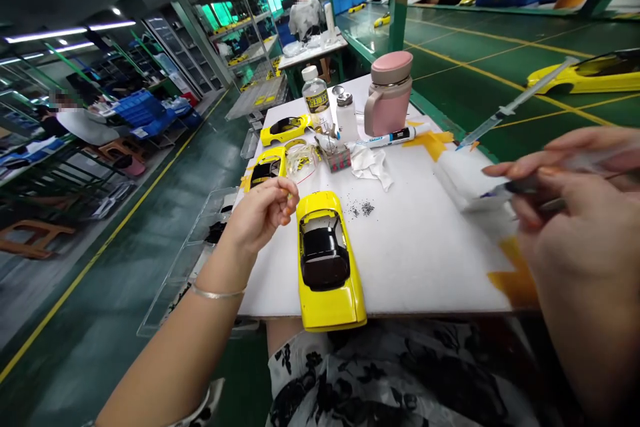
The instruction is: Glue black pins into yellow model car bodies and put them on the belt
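Note:
My left hand (pixel 267 213) is closed in a pinch above the far left corner of a yellow model car body (pixel 333 310). A thin red strand (pixel 306 177) runs out from its fingertips. The car body has a black roof and lies at the table's front edge. At the right, my right hand (pixel 575 213), blurred, is closed around a slim pen-like tool (pixel 523 185) with a dark grip and purplish tip. The tip is over a white pad (pixel 457 177). Beside it a clear syringe (pixel 520 103) slants, its tip at the pad. More blurred fingers (pixel 590 140) show above; whose, I cannot tell.
Tiny black grains (pixel 367 208) lie mid-table. Behind are a crumpled tissue (pixel 373 163), a marker (pixel 385 139), a pink mug (pixel 390 103), a pump bottle (pixel 346 120) and a labelled bottle (pixel 316 97). Two yellow car shells (pixel 285 130) stand left, clear trays (pixel 173 280) below.

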Tool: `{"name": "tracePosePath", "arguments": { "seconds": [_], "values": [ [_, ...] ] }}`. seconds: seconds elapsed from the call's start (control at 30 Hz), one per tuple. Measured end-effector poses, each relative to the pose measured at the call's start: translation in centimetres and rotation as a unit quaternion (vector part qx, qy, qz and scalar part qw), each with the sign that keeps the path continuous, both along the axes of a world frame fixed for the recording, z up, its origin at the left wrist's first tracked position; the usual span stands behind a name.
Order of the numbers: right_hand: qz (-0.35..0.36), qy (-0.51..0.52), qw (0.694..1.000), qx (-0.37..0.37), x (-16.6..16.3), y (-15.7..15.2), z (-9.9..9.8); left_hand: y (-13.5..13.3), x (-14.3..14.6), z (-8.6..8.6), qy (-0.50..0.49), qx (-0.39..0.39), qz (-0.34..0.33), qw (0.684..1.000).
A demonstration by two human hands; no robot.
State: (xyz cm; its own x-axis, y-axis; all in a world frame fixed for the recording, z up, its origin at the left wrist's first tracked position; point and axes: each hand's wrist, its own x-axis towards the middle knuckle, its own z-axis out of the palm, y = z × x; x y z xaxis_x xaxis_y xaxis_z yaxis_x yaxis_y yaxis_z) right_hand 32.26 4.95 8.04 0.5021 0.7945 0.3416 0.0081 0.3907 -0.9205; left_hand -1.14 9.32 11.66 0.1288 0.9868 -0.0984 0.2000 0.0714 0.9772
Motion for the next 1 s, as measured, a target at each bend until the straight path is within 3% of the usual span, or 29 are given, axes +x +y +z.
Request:
{"name": "tracePosePath", "arguments": {
  "seconds": [0.07,0.2,0.3,0.37,0.47,0.57,0.7,0.77,0.83,1.0],
  "values": [
    [0.051,0.078,0.996,0.008,-2.0,-1.2,0.6,-2.1,-0.6,-0.3,-0.017,-0.017,-0.013,1.0],
    [0.22,0.226,0.943,-0.104,-4.8,-2.8,0.9,-5.6,-1.6,-1.3,-0.012,-0.04,-0.037,0.998],
    [0.296,0.291,0.897,-0.155,-6.4,-3.5,0.8,-7.6,-1.7,-2.0,0.114,0.025,-0.066,0.991],
    [0.319,0.31,0.878,-0.177,-7.2,-3.8,0.7,-8.5,-1.4,-2.4,0.289,0.139,-0.111,0.941],
    [0.33,0.311,0.87,-0.194,-8.1,-3.9,0.3,-9.1,-0.9,-2.5,0.482,0.273,-0.182,0.812],
    [0.327,0.313,0.869,-0.201,-8.3,-3.9,-0.1,-9.1,-0.3,-2.0,0.562,0.348,-0.223,0.716],
    [0.306,0.325,0.871,-0.204,-7.7,-4.1,-0.5,-9.2,0.8,-0.9,0.58,0.44,-0.291,0.621],
    [0.297,0.329,0.873,-0.203,-7.4,-4.2,-0.6,-9.4,1.4,-0.5,0.565,0.479,-0.319,0.592],
    [0.291,0.334,0.874,-0.202,-7.0,-4.4,-0.7,-9.7,1.6,-0.5,0.545,0.504,-0.332,0.582],
    [0.281,0.344,0.874,-0.198,-6.5,-4.7,-0.9,-9.8,0.5,-0.8,0.556,0.465,-0.327,0.607]
  ]
}}
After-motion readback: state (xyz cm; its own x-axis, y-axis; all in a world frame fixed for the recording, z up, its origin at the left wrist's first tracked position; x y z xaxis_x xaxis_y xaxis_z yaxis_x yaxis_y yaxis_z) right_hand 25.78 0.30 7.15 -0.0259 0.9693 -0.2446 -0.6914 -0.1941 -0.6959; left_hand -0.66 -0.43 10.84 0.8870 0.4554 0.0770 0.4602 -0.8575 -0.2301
